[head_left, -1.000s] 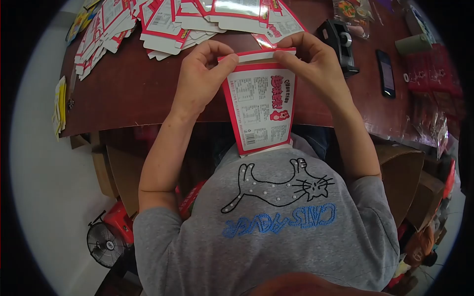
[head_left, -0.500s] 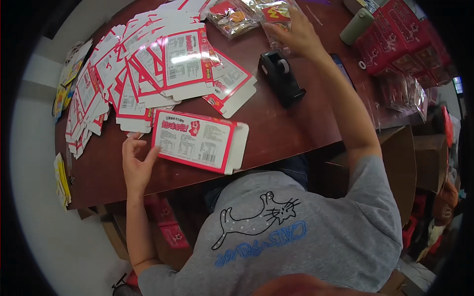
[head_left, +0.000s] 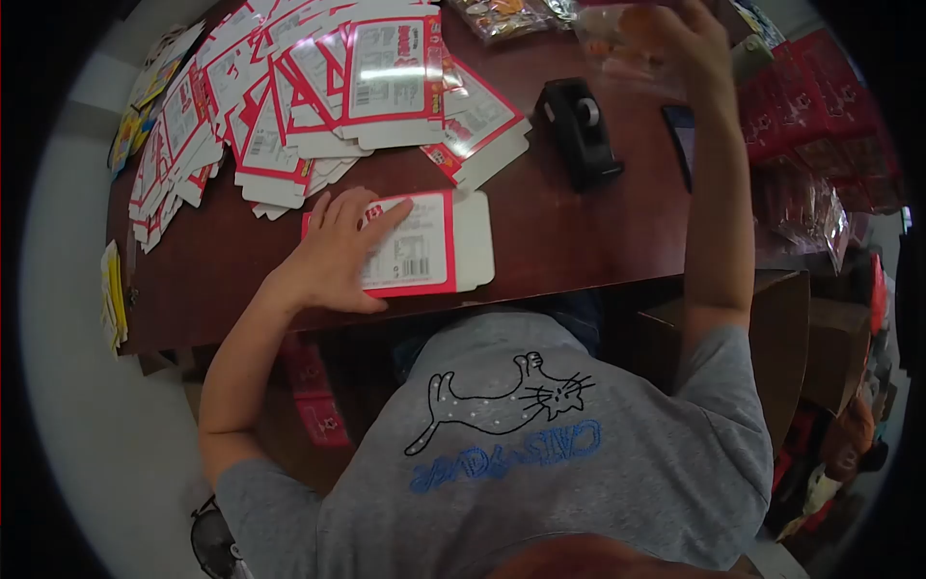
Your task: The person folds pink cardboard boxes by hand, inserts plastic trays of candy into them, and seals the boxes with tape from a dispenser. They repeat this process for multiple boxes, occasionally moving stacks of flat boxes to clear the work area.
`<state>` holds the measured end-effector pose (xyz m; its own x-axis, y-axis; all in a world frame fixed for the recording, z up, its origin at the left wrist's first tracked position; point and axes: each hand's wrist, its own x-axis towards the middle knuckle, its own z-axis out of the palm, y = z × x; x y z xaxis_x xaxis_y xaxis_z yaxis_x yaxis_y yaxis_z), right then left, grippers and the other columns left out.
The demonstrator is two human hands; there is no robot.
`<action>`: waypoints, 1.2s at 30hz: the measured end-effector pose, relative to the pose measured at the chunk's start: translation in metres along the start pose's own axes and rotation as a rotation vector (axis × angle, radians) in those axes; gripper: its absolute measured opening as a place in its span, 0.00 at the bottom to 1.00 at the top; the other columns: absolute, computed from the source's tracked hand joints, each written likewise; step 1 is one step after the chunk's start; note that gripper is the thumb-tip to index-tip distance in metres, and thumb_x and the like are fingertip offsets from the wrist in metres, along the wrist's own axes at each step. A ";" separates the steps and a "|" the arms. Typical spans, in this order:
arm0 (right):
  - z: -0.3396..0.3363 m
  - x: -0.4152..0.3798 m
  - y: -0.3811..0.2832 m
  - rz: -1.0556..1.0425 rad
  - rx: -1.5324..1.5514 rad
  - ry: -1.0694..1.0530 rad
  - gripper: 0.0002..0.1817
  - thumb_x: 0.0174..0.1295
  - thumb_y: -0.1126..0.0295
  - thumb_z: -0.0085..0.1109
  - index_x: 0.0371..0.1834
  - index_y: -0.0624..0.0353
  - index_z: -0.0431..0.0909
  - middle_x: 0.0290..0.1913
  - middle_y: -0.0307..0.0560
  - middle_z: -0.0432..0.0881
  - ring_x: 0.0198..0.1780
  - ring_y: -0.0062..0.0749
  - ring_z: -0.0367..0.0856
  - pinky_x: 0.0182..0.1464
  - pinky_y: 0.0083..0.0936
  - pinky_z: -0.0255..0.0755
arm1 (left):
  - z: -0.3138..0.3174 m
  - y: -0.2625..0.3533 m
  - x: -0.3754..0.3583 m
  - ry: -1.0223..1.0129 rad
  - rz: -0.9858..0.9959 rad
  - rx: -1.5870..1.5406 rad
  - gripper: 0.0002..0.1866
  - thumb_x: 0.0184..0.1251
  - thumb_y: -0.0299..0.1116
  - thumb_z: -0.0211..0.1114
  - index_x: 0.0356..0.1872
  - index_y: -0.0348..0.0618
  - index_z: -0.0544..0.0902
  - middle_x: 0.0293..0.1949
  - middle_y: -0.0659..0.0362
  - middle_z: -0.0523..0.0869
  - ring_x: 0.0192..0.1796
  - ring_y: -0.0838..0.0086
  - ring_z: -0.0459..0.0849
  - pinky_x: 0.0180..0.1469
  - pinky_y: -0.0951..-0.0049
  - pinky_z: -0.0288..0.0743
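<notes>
A red and white flat-lying box (head_left: 424, 246) is near the table's front edge, its white end flap open to the right. My left hand (head_left: 333, 253) rests over the box's left part, fingers spread across its top. At the upper right, my right hand (head_left: 683, 39) holds a clear plastic packet (head_left: 627, 41) with orange and brown contents, blurred by motion. More clear packets (head_left: 506, 17) lie at the far edge of the view. A black tape dispenser (head_left: 579, 135) stands between the box and my right arm.
Many red and white flat cartons (head_left: 386, 72) are spread over the back left. A dark phone (head_left: 681, 135) lies right of the dispenser. Stacked red boxes (head_left: 810, 106) and plastic wrappers (head_left: 810, 212) are at the right. Yellow packets (head_left: 114, 289) hang by the left edge.
My left hand has moved from the box's left edge onto its top. My right hand has taken hold of a clear packet and moved right with it. The view has shifted slightly.
</notes>
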<state>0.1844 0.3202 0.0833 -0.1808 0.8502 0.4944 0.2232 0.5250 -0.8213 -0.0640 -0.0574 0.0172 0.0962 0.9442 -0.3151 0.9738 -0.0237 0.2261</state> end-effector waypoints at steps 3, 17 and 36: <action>-0.019 -0.064 -0.054 0.104 0.507 0.112 0.10 0.67 0.78 0.59 0.50 0.64 0.82 0.44 0.51 0.87 0.46 0.32 0.88 0.48 0.28 0.84 | 0.008 0.026 -0.006 0.377 -0.052 -0.070 0.70 0.31 0.56 0.86 0.82 0.55 0.55 0.67 0.44 0.63 0.71 0.45 0.62 0.72 0.39 0.55; 0.007 -0.193 -0.054 0.164 0.493 -0.454 0.29 0.61 0.71 0.75 0.64 0.64 0.75 0.56 0.49 0.83 0.51 0.30 0.84 0.52 0.26 0.79 | 0.046 0.082 0.002 0.935 -0.222 -0.095 0.72 0.34 0.55 0.86 0.81 0.48 0.50 0.68 0.44 0.60 0.68 0.50 0.61 0.68 0.45 0.56; -0.007 -0.207 -0.018 0.121 0.428 -0.769 0.25 0.70 0.68 0.67 0.69 0.59 0.73 0.54 0.46 0.84 0.53 0.26 0.84 0.56 0.22 0.78 | 0.048 0.087 0.038 0.939 0.079 -1.042 0.39 0.71 0.32 0.71 0.77 0.40 0.60 0.59 0.51 0.80 0.53 0.71 0.84 0.58 0.70 0.79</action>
<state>0.2247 0.1357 -0.0023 -0.8069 0.5573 0.1958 -0.0672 0.2427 -0.9678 0.0343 -0.0392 -0.0191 -0.4321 0.8261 0.3617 0.3343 -0.2258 0.9150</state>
